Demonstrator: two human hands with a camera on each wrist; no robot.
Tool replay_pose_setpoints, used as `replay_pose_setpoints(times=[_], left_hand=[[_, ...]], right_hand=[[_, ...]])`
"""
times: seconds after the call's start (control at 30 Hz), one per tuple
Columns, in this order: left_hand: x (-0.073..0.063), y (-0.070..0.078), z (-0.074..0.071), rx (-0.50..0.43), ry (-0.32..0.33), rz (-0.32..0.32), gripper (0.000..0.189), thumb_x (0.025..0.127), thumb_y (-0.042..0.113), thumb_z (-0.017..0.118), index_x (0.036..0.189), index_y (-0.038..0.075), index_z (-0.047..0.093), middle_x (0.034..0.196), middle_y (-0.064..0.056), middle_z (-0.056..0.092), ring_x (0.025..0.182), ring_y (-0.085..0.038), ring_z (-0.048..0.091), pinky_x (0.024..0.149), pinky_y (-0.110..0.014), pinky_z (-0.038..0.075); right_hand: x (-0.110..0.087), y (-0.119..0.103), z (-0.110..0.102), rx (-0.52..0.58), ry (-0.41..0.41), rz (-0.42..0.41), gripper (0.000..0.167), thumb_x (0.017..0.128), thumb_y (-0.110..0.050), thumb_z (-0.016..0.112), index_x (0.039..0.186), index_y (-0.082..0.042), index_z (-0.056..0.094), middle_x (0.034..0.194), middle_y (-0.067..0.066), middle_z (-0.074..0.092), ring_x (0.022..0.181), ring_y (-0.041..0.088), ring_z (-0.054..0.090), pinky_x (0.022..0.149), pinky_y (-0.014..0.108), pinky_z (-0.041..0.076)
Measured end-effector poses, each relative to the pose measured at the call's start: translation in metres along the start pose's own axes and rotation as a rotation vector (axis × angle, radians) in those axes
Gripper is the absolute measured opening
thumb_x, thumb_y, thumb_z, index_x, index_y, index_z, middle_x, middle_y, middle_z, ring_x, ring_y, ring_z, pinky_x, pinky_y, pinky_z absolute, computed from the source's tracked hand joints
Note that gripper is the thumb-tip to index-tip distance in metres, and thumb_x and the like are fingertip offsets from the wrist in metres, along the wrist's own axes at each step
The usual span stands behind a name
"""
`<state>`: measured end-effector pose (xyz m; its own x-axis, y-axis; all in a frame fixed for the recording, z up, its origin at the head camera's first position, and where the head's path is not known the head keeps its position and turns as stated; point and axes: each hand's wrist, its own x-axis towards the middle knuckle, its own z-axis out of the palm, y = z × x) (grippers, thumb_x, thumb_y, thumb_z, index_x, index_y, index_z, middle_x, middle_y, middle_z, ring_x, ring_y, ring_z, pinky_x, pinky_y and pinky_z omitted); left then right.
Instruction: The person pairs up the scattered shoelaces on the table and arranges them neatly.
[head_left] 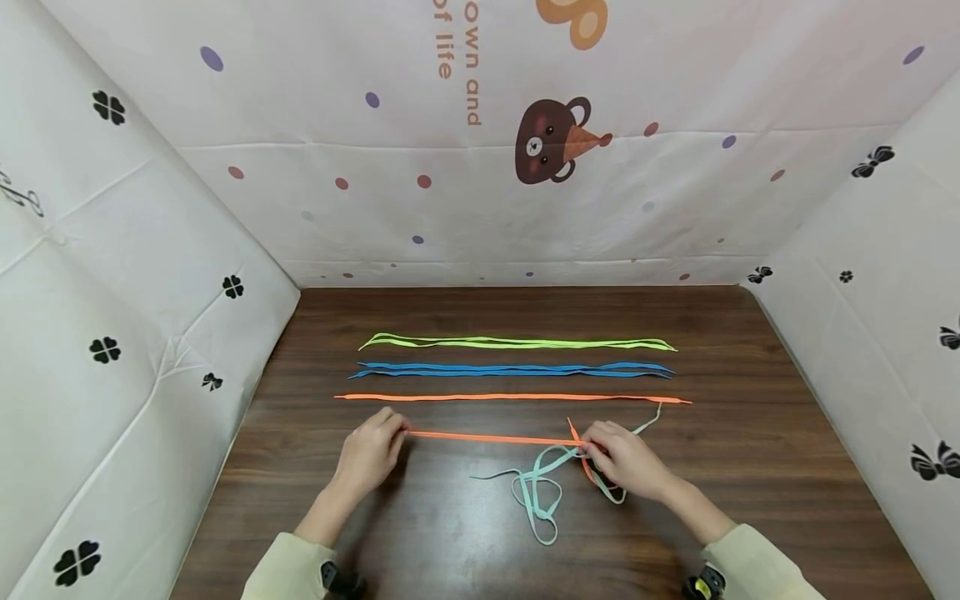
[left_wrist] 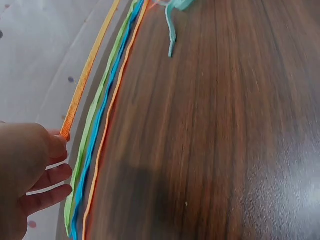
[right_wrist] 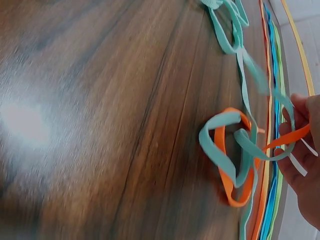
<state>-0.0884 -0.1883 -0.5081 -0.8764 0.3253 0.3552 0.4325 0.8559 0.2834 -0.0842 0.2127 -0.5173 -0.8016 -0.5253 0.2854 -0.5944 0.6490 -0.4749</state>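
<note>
My left hand (head_left: 367, 454) pinches an end of an orange shoelace (head_left: 487, 437) between thumb and fingertips. The lace runs nearly straight and raised across to my right hand (head_left: 630, 460), whose fingers grip it further along. Below the right hand, the rest of that lace hangs in a loop, tangled with a mint-green shoelace (right_wrist: 221, 121). Part of the mint lace passes by the right fingers; its other loops lie loose on the table between the hands. Just beyond the hands, another orange shoelace (head_left: 495, 396) lies straight.
Behind the orange lace, blue laces (head_left: 487, 367) and lime-green laces (head_left: 517, 342) lie in parallel rows on the brown wood-grain table (head_left: 420, 542). White printed sheets (head_left: 465, 217) rise at the back and both sides.
</note>
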Motion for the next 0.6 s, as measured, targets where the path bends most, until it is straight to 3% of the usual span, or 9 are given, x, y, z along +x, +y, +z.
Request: replay_pose_setpoints(times=[0.43, 0.6], left_hand=[[-0.012, -0.026, -0.003, 0.018, -0.026, -0.113, 0.012, 0.078, 0.006, 0.072, 0.08, 0.015, 0.065, 0.078, 0.004, 0.056, 0.059, -0.009, 0.056, 0.048, -0.024, 0.043], [-0.017, -0.035, -0.005, 0.022, -0.036, -0.164, 0.01, 0.078, 0.005, 0.071, 0.079, 0.014, 0.065, 0.078, 0.003, 0.056, 0.06, -0.011, 0.056, 0.049, -0.027, 0.043]], right_hand=[[-0.018, 0.019, -0.016, 0.006, -0.017, 0.1, 0.009, 0.085, -0.005, 0.064, 0.086, -0.014, 0.064, 0.078, -0.014, 0.052, 0.063, -0.004, 0.04, 0.054, 0.017, 0.037], [-0.027, 0.03, -0.02, -0.008, -0.02, 0.128, 0.009, 0.085, -0.005, 0.063, 0.086, -0.015, 0.064, 0.077, -0.012, 0.055, 0.06, -0.007, 0.04, 0.056, 0.021, 0.045]])
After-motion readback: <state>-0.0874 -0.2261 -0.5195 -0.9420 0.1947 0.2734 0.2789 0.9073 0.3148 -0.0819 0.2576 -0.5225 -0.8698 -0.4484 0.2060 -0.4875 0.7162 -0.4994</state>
